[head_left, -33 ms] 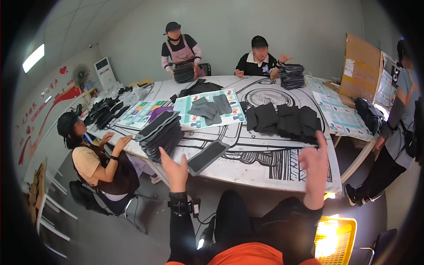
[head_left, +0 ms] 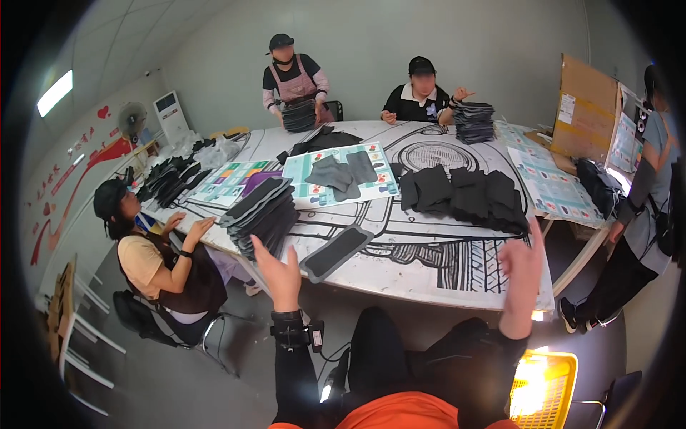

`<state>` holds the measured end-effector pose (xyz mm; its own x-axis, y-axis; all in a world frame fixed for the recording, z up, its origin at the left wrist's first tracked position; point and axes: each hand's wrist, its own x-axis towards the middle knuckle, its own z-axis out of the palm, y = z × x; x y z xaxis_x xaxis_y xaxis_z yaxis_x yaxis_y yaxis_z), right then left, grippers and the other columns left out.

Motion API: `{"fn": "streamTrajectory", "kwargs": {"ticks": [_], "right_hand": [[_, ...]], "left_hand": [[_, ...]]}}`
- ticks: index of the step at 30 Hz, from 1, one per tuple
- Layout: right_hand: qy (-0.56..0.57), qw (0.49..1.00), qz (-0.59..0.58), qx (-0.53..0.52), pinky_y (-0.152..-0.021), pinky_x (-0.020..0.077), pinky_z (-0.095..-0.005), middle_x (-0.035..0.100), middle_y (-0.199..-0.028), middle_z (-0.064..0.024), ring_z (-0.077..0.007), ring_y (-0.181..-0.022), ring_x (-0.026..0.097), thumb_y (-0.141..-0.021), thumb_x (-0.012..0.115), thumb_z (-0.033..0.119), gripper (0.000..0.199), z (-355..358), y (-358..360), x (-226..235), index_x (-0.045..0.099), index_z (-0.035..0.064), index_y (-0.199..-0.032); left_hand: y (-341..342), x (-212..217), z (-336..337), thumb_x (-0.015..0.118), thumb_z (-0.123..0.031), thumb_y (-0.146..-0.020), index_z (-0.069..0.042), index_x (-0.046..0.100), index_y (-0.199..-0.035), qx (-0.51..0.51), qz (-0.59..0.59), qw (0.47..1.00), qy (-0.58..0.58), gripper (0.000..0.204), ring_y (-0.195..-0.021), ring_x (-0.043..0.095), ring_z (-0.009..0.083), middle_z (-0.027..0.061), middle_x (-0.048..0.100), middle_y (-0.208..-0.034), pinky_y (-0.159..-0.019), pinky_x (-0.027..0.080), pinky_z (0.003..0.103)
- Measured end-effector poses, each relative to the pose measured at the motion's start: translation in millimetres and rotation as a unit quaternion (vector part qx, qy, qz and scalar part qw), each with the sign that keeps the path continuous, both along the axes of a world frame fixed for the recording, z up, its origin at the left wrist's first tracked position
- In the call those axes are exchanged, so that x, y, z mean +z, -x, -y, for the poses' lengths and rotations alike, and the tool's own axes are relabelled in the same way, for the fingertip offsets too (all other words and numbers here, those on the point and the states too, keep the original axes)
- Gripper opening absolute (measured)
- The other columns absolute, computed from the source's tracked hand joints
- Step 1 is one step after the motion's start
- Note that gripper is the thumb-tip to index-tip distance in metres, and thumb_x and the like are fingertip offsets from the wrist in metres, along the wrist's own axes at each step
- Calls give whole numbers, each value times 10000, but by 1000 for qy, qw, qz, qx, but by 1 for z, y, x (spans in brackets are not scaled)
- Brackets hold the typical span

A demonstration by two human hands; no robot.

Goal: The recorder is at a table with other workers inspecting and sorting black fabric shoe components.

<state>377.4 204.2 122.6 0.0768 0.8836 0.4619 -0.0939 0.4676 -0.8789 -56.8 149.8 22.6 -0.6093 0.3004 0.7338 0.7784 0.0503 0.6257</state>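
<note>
Head view: one white table (head_left: 393, 280) printed with black line drawing, with two bare hands of the wearer raised at its near edge. Item, the left hand (head_left: 277, 275): unclenched, thumb and fingers apart, grasping nothing I could see; a black wristband (head_left: 289, 330) sat below it. Item, the right hand (head_left: 524, 266): upright, one finger extended, the rest blurred, with nothing visible in its grasp. Item, one dark grey pad (head_left: 337, 253) with a paler rim, lying aslant just beside the left hand; whether they touched I could not tell. Item, one leaning stack of like pads (head_left: 259, 214), beyond the left hand. Item, one heap of black fabric pieces (head_left: 464, 196), beyond the right hand. Item, grey pieces (head_left: 332, 175) on a printed sheet (head_left: 299, 169), between stack and heap. Item, three co-workers about the table: one seated at left (head_left: 153, 261), one standing (head_left: 294, 79) with both hands at a dark stack (head_left: 299, 116), one seated (head_left: 420, 93) next to a second dark stack (head_left: 474, 123). Item, one yellow basket (head_left: 569, 386), low at right.
</note>
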Motion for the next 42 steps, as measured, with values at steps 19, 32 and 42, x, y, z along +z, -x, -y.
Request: {"fn": "streamTrajectory", "kwargs": {"ticks": [19,32,42], "right_hand": [[-105,950,-162,-245,-1021,456,-333,492,-1498,-170,-253,-1301,528,-1008,549,107,631,0,-48,-44,324,15,-1591],[-491,821,265,122,-1149,395,-489,570,-1452,-150,-370,-1371,512,-893,703,216,580,82,70,95,562,42,-1427],[-139,932,-41,-332,-589,273,-234,422,-757,44,-51,-677,382,-1008,441,185,218,45,-100,-34,523,110,-821]], "left_hand": [[-12,167,18,583,-202,-1035,-69,16,-1664,-347,301,841,-285,857,-1221,587,241,160,266,-1648,-877,575,374],[-285,68,-11,777,-254,-909,-72,609,-1411,-807,215,542,89,560,-1109,686,184,134,669,-1339,-965,513,346],[-172,68,-22,350,-469,-1125,-36,696,-830,-512,251,821,45,627,-423,463,82,3,493,-496,-427,339,260]]}}
